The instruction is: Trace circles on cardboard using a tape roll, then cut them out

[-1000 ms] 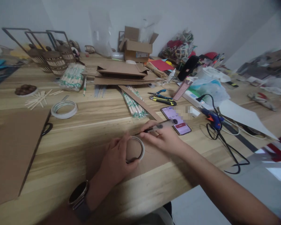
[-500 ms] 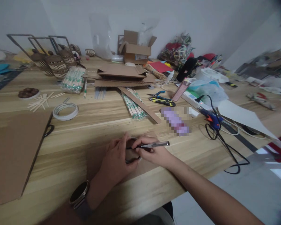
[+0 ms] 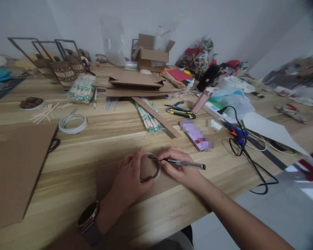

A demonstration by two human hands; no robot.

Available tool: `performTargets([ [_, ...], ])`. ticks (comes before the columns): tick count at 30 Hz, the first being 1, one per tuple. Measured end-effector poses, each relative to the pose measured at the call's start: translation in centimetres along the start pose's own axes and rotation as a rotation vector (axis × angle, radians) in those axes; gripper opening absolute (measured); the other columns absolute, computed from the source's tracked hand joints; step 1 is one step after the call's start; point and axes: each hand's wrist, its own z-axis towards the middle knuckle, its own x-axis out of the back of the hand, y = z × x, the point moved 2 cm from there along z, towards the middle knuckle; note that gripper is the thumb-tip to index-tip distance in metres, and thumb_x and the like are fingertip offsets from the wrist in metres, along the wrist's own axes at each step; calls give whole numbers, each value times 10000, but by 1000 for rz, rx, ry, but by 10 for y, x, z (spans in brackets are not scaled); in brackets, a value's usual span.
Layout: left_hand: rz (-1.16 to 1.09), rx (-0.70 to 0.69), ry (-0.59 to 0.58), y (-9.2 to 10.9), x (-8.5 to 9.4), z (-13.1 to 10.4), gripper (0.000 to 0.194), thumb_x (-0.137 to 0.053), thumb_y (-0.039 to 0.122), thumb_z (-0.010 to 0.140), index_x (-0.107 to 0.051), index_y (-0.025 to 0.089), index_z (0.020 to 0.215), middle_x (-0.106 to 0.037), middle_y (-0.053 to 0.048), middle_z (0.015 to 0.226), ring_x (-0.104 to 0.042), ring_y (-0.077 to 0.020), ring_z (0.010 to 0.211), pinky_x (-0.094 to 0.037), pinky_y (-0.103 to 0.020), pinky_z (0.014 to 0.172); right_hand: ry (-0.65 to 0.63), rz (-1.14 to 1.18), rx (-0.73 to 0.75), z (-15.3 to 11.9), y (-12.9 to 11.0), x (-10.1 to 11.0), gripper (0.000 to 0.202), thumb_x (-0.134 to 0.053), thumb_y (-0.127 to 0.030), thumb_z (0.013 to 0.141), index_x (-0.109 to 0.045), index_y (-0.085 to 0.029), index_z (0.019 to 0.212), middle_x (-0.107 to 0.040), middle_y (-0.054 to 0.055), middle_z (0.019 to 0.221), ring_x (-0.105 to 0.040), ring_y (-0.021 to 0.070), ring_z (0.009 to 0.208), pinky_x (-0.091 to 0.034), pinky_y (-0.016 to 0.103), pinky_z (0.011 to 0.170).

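The ring [image 3: 159, 170] lies flat on a piece of cardboard [image 3: 169, 180] at the near side of the table [image 3: 106, 139]. The left hand [image 3: 130, 175] grips its left side, fingers at the far edge and thumb at the near edge. The right hand [image 3: 179, 171] has its fingers pinched round the pen [image 3: 187, 164], whose tip end reaches inside the ring by the far rim; whether it touches the cardboard is too small to tell. The step in hand looks like marking along the ring's inner edge. To do it well, the left hand should press straight down so the ring cannot slide, its fingers clear of the pen's path. The pen should lean the same way all round, tip snug to the rim, with light, even pressure, or the line may wander.

Of the containers, the bowl [image 3: 42, 105] at far left holds brown balls [image 3: 31, 102]. Baskets [image 3: 65, 73] with tall handles stand behind it, their insides not readable. The box [image 3: 151, 63] at the back has its flaps up, contents hidden. One clear pack [image 3: 85, 98] holds sticks [image 3: 79, 83]; another pack [image 3: 147, 119] lies partly under a strip [image 3: 158, 118]. A clear bag [image 3: 198, 52] bulges with a colourful tangle
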Motion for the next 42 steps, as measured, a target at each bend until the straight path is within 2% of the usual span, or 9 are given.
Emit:
performTargets([
  [5, -7, 14, -12, 0, 1, 0, 891, -727, 319, 736, -326, 193, 1522, -676, -139, 1355, -594, -398, 1187, -469, -594, 1002, 45, 86, -61, -1, -4, -19, 134, -609, -154, 871, -722, -209, 918, -780, 35, 844, -695, 197, 771, -484, 332, 760],
  [11, -37, 12, -28, -2, 0, 1, 918, -720, 297, 732, -292, 170, 1535, -653, -142, 1393, -572, -403, 1203, -459, -588, 1014, 83, 74, -93, -2, -3, -34, 118, -610, -158, 857, -709, -218, 873, -775, 22, 824, -695, 196, 778, -488, 331, 782],
  [16, -41, 4, -21, -2, 0, 0, 897, -700, 288, 743, -297, 159, 1534, -662, -135, 1378, -576, -383, 1180, -449, -579, 1026, 95, 43, -107, -1, -6, -36, 111, -610, -165, 856, -701, -227, 866, -768, 17, 794, -695, 197, 759, -488, 334, 776],
  [20, -38, 7, -8, -1, 0, 1, 885, -690, 289, 739, -309, 154, 1527, -663, -139, 1376, -575, -381, 1181, -463, -578, 1015, 49, 28, -78, -1, -11, -36, 104, -627, -154, 855, -707, -212, 887, -762, 27, 809, -690, 196, 763, -482, 345, 793],
  [24, -31, 10, -59, -1, 2, 1, 872, -682, 284, 744, -321, 108, 1519, -660, -169, 1376, -573, -393, 1176, -458, -599, 1010, 20, 106, -37, -4, -16, -36, 97, -615, -148, 858, -697, -199, 869, -750, 26, 797, -682, 183, 749, -481, 329, 772],
  [27, -38, 6, -84, -2, 3, 2, 922, -715, 290, 725, -306, 151, 1540, -647, -161, 1397, -579, -393, 1193, -465, -583, 1013, 13, 171, -58, -8, -15, -36, 111, -602, -138, 841, -686, -208, 823, -743, 13, 767, -679, 176, 738, -482, 305, 727],
  [31, -46, 1, -36, -4, 0, 1, 934, -718, 299, 733, -280, 223, 1555, -665, -125, 1374, -591, -385, 1185, -487, -567, 986, 89, 132, -141, -8, -10, -35, 96, -613, -162, 850, -693, -213, 838, -747, 19, 769, -684, 190, 749, -493, 310, 722],
  [35, -32, -16, -2, -4, -2, 0, 939, -709, 296, 739, -257, 212, 1558, -664, -137, 1371, -593, -393, 1168, -482, -581, 985, 78, 83, -134, -4, -10, -38, 97, -626, -159, 860, -702, -218, 872, -757, 19, 791, -693, 192, 753, -500, 328, 762],
  [42, -57, -26, -42, -4, 1, 0, 922, -701, 292, 744, -269, 187, 1551, -649, -147, 1391, -584, -384, 1183, -472, -577, 1005, 55, 173, -88, -5, -17, -39, 112, -607, -140, 851, -689, -217, 848, -761, 22, 831, -699, 185, 788, -517, 317, 772],
])
